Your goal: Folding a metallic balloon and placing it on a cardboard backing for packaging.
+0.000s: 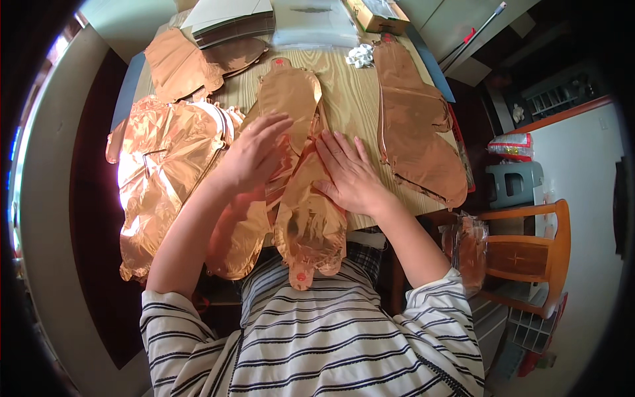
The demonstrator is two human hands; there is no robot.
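A shiny copper-coloured foil balloon (309,215), flat and folded, lies lengthwise in front of me. Its near end, with a red-marked tab, hangs over the table's edge against my striped shirt. My right hand (352,173) presses flat on its right side, fingers spread and pointing away. Just left of the balloon's middle, my left hand (256,153) is held with its fingers stretched and slightly bent, holding nothing; whether it touches the foil cannot be made out. Beneath the left forearm sits a crumpled pile of foil balloons (155,175).
More flat foil balloons lie on the wooden table, at the right (413,126) and far left (177,66). Along the back are a stack of grey-white sheets (231,20), clear plastic sheets (309,26), a box (378,16) and a small white bundle (360,56). A wooden chair (522,258) stands right.
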